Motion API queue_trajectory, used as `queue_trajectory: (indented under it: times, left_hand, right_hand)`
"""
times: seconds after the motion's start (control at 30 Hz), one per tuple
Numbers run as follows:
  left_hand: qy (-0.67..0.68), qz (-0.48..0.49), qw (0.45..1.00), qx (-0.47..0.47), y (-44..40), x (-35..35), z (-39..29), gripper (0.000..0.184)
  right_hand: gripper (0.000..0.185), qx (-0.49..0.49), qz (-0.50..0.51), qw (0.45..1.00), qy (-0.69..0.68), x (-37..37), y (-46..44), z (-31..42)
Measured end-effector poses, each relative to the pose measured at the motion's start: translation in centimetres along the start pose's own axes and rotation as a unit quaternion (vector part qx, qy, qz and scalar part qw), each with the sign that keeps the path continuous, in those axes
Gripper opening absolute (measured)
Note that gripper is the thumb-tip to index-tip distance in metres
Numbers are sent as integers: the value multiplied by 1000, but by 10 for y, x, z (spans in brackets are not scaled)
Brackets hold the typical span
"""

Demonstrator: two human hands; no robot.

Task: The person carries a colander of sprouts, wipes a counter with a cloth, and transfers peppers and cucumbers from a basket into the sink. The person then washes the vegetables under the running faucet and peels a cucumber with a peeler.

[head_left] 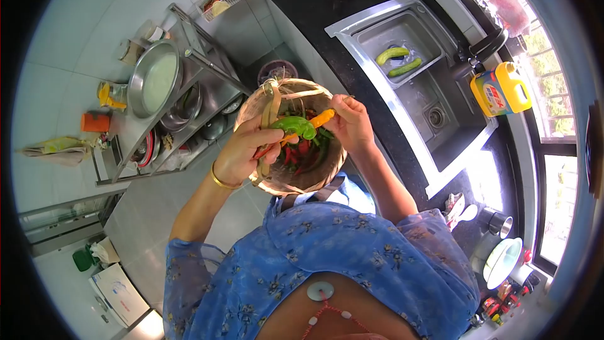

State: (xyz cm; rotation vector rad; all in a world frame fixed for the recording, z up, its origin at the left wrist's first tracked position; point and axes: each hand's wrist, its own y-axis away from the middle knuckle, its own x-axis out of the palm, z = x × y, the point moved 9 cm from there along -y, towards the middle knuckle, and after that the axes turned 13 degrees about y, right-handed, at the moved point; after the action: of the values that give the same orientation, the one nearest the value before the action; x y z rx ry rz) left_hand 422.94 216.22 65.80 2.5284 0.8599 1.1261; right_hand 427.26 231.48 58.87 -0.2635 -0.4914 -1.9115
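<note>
While a black surface [302, 9] with a metal sink [440, 82] runs along the kitchen's right side, the basket [253, 108] sits at the torso. Left fingers [267, 132] grasp the green pepper [294, 127], above the basket; right fingers [345, 106] pinch the orange pepper [324, 118] beside it.
</note>
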Motion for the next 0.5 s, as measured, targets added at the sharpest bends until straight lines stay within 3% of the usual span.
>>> queue_trajectory:
  times: [0.03,0.07,0.1,0.17,0.2,0.23,0.27,0.3,0.33,0.37,0.43,0.47,0.5]
  left_hand:
    - [1,-1,1000,-7,0,-1,3,49]
    - [0,-1,1000,-8,1,-4,3,49]
    - [-4,0,1000,-6,3,-9,1,48]
    - [-7,-4,1000,-2,6,-11,1,48]
    - [-19,-16,1000,4,8,-12,-2,45]
    - [-30,-29,999,10,9,-12,-4,43]
    - [-31,-32,999,13,11,-12,-3,43]
    - [-12,-35,999,12,12,-13,-1,40]
    - [7,-38,999,10,13,-14,1,36]
    - [6,-41,999,13,16,-17,1,36]
    - [-9,-51,998,17,18,-23,3,32]
    - [-8,-52,998,17,20,-23,3,32]
    - [-18,-67,997,23,21,-25,1,31]
  right_hand:
    - [30,42,22,982,-183,10,5,-4]
    - [33,27,102,939,-328,18,4,-3]
    - [33,27,102,939,-328,14,2,-4]
    - [40,-12,170,884,-436,15,0,9]
    - [39,-20,184,913,-363,16,-4,4]
    - [33,-53,232,951,-200,17,-7,-11]
    - [23,2,251,965,74,23,-6,-40]
    - [22,54,251,904,342,19,-4,-71]
    - [48,-36,200,715,669,18,-3,-94]
    - [60,-50,121,620,774,11,0,-95]
    - [52,-117,5,781,614,-14,0,-68]
    - [49,-56,17,874,483,-22,3,-53]
    - [47,-114,-56,858,497,-23,3,-19]
